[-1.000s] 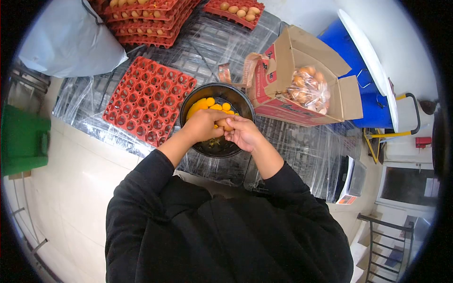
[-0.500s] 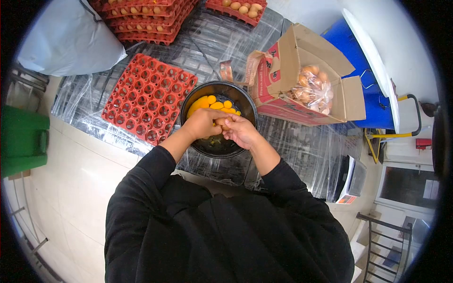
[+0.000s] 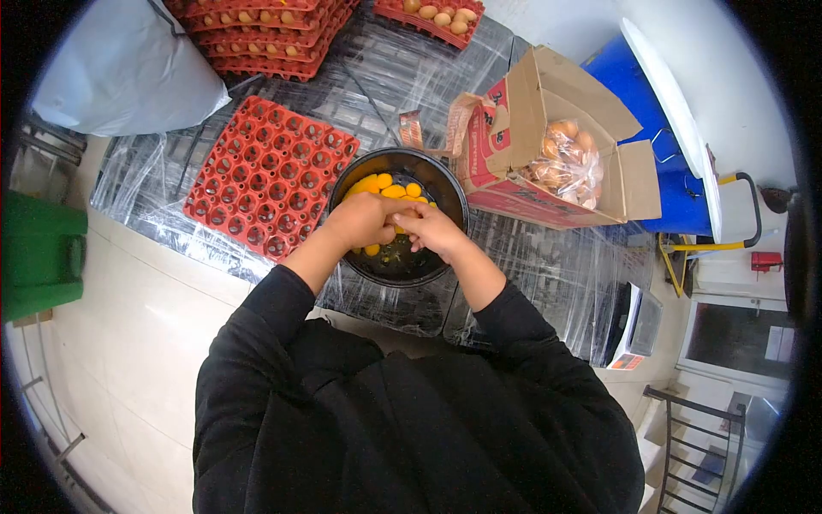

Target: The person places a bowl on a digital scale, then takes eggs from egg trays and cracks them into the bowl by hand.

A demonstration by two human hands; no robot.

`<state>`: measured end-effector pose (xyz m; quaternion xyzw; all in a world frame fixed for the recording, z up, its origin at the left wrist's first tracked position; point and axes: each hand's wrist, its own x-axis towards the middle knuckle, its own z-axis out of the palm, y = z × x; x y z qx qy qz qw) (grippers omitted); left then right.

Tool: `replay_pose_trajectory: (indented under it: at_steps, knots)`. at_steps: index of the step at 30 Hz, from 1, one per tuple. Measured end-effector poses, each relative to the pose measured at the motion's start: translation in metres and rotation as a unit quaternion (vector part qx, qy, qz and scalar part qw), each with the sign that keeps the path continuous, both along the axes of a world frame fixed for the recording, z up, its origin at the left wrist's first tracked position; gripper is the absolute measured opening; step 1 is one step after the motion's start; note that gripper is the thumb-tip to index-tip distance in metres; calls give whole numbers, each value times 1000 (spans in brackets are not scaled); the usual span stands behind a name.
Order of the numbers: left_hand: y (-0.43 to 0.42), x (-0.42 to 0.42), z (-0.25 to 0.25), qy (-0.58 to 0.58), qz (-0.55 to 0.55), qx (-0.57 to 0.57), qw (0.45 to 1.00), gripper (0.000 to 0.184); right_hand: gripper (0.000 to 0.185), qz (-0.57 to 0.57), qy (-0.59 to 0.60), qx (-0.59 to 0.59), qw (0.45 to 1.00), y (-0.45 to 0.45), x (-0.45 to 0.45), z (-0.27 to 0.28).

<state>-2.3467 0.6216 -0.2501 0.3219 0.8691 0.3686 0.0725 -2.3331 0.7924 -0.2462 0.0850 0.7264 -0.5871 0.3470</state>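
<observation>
Over a black bowl [image 3: 454,199], my left hand [image 3: 360,221] and my right hand [image 3: 434,234] meet with their fingers closed. An egg is pinched between them, mostly hidden behind the fingers. Inside the bowl, several bright yellow yolks [image 3: 385,181] lie in clear egg white. One more yolk [image 3: 372,249] shows just below my left hand. Left of the bowl lies a red egg tray [image 3: 272,178] with bare cups.
A cardboard box [image 3: 533,195] holding a plastic bag of brown eggs or shells [image 3: 567,163] stands right of the bowl. Stacked egg trays [image 3: 265,43] and a grey-white bag [image 3: 128,73] sit at the back left. Plastic film covers the table [image 3: 548,274].
My fingers have closed in further, so the brown egg that showed between them is now mostly hidden. A yolk has come into view below my left hand.
</observation>
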Motion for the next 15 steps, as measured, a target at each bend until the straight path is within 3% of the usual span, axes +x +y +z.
replay_pose_trajectory:
  at_steps: [4, 7, 10, 13, 15]
  knots:
    - [-1, 5, 26, 41, 57, -74, 995, 46, 30, -64, -67, -69, 993, -11, -1, 0]
    - [-9, 2, 21, 66, 63, -77, 993, 48, 26, -64, -18, -38, 997, -21, -5, 17]
    - [-13, 2, 25, 80, 61, -43, 994, 48, 23, -29, 142, 62, 987, -29, -7, 11]
    - [-16, -1, 20, 70, 50, -45, 995, 50, 32, 13, 203, 136, 970, -30, -7, 13]
    - [-18, 0, 21, 59, 68, -25, 996, 49, 31, -2, 170, 122, 978, -27, -10, 11]
